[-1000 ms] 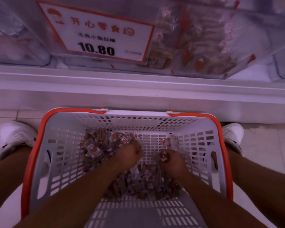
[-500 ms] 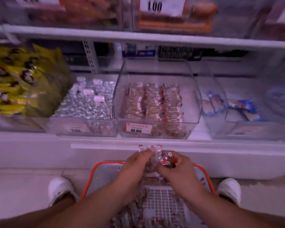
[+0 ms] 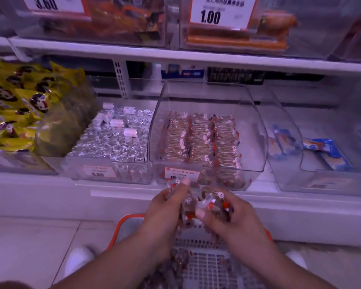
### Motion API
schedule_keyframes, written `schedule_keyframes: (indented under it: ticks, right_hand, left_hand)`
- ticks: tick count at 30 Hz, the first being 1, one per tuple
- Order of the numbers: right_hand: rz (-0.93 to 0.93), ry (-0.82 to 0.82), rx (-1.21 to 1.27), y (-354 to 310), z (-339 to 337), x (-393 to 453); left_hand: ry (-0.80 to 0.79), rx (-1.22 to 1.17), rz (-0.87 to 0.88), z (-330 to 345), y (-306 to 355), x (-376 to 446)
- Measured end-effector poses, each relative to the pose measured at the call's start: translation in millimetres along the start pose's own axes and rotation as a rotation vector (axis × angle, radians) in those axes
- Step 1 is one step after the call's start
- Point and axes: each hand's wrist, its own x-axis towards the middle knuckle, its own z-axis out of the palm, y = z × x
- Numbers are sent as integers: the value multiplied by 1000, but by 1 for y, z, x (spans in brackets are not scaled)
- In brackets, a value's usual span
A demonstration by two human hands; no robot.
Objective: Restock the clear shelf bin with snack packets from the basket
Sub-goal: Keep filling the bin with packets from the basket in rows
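Observation:
My left hand and my right hand are side by side above the basket, each closed on a bunch of small clear snack packets with red ends. They hover just below and in front of the clear shelf bin, which holds three neat rows of the same packets. The white basket with an orange rim sits on the floor under my arms, with more packets lying in it.
A bin of silver-wrapped sweets stands left of the target bin and yellow bags lie further left. A bin with blue packets is on the right. The upper shelf overhangs. My white shoes flank the basket.
Both hands rose out of the basket with packets gripped and now sit in front of the shelf bin. My view tilted up from the basket to the shelf.

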Motion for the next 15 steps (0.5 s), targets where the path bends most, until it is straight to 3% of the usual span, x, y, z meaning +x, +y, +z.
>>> schedule_keyframes:
  ticks: [4,9,15]
  right_hand:
    - [-21,-121,13,-9,1,11]
    - [376,126,399,-7,-2,27]
    - [293,-38,337,-10,-15,25]
  left_hand:
    - [-73,-43,-70,10,10,5]
    - [-51,-63,-43,14,9,5]
    - [-80,-57,-46,3,6,7]
